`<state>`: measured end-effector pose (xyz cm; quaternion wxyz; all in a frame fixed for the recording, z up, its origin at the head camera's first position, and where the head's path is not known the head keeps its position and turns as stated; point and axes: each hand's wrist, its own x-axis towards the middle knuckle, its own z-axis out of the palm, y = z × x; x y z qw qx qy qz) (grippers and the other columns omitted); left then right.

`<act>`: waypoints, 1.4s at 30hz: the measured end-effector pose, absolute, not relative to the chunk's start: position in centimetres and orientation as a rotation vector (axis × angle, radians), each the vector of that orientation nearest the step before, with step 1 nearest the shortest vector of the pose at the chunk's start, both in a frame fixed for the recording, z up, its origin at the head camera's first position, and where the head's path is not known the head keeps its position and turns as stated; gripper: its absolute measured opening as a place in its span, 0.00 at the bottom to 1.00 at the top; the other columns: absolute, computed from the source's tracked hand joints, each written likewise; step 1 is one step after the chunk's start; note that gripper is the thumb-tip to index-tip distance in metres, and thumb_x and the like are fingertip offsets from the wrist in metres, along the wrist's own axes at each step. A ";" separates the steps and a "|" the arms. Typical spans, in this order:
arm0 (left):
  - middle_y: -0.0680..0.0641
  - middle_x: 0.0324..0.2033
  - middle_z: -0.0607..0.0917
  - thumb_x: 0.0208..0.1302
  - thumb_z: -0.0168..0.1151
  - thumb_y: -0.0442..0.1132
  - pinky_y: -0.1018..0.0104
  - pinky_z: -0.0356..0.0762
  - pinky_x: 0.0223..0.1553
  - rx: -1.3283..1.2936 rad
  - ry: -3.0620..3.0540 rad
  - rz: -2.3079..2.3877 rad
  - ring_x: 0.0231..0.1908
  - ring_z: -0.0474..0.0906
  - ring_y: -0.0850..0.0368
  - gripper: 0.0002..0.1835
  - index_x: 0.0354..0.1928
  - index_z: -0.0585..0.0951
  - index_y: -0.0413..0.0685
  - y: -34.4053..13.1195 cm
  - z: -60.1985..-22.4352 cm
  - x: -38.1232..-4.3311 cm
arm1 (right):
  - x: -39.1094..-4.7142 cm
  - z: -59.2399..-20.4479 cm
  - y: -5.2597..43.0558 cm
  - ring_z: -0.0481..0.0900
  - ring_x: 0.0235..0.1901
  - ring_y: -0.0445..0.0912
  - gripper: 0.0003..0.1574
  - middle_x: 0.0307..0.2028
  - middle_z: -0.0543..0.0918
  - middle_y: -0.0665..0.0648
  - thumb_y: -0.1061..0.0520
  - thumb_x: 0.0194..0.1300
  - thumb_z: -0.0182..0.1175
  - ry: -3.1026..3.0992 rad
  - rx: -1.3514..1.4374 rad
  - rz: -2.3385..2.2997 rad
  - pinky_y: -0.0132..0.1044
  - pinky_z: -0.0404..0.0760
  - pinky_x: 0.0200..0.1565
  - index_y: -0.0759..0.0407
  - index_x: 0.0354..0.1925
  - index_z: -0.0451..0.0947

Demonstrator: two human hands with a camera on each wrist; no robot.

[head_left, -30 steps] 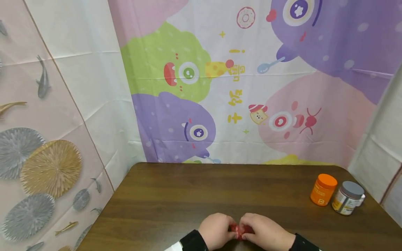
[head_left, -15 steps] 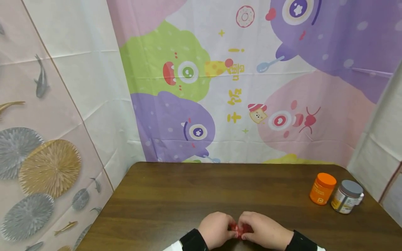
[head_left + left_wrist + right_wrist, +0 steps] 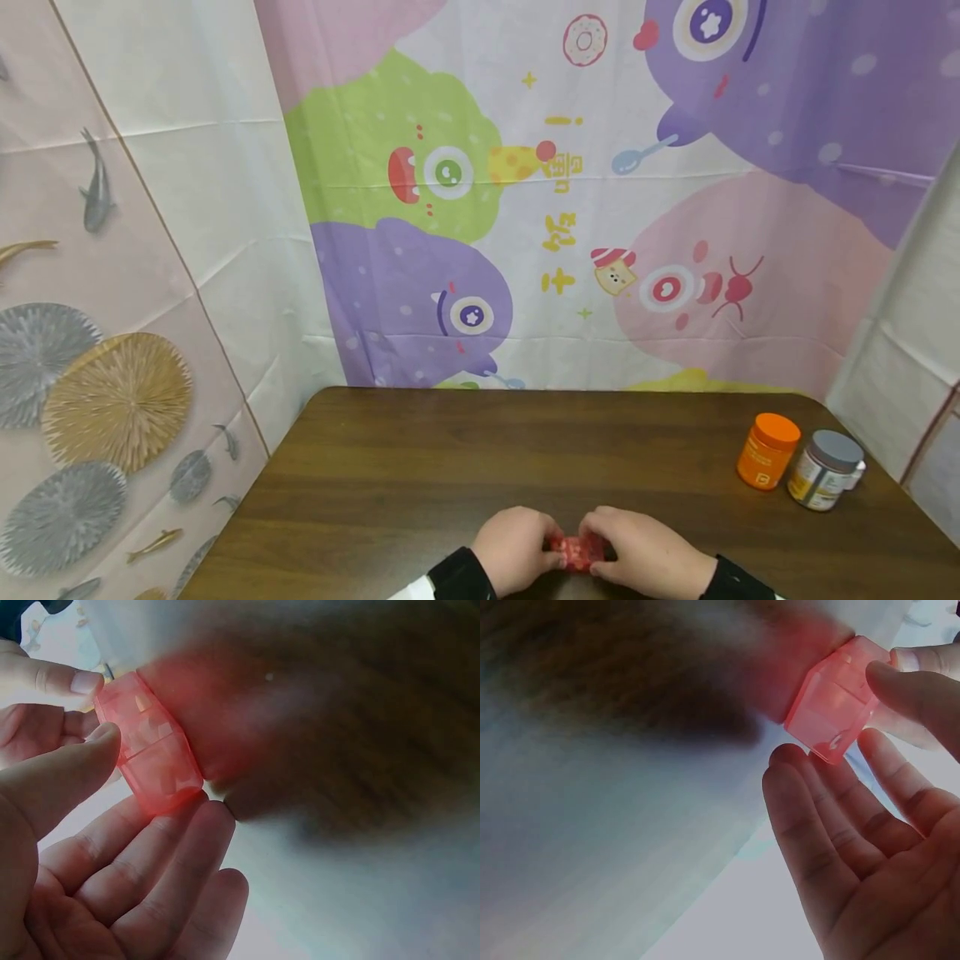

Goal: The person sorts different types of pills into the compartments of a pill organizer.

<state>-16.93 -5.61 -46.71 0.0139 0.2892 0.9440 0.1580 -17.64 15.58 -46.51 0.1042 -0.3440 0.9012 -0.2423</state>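
Observation:
A small translucent red pill box (image 3: 577, 553) is held between the two hands near the table's front edge. My left hand (image 3: 513, 550) pinches its left end between thumb and fingers. At the other end, my right hand (image 3: 649, 550) grips the box, thumb on the near side. Seen from the left wrist, the pill box (image 3: 154, 750) has a dividing line across it and pale bits inside. The right wrist view shows the box (image 3: 831, 703) above the fingers, a small pale shape within. Whether its lids are closed I cannot tell.
On the brown wooden table (image 3: 420, 467), an orange jar (image 3: 768, 452) stands at the right. Beside it is a white jar with a grey lid (image 3: 827, 470). A printed cartoon curtain (image 3: 570, 350) hangs behind the table's far edge.
My right hand has shifted slightly right along the pill box, so more of its red top shows between the hands. The left hand has stayed nearly still.

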 end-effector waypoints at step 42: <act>0.65 0.20 0.80 0.55 0.71 0.51 0.73 0.70 0.25 0.922 2.955 0.442 0.21 0.69 0.71 0.07 0.30 0.86 0.60 -5.5 -46.4 -16.7 | -19.7 -45.7 15.2 0.70 0.22 0.34 0.11 0.22 0.74 0.38 0.54 0.71 0.56 2.817 -0.970 -0.584 0.35 0.75 0.27 0.42 0.30 0.79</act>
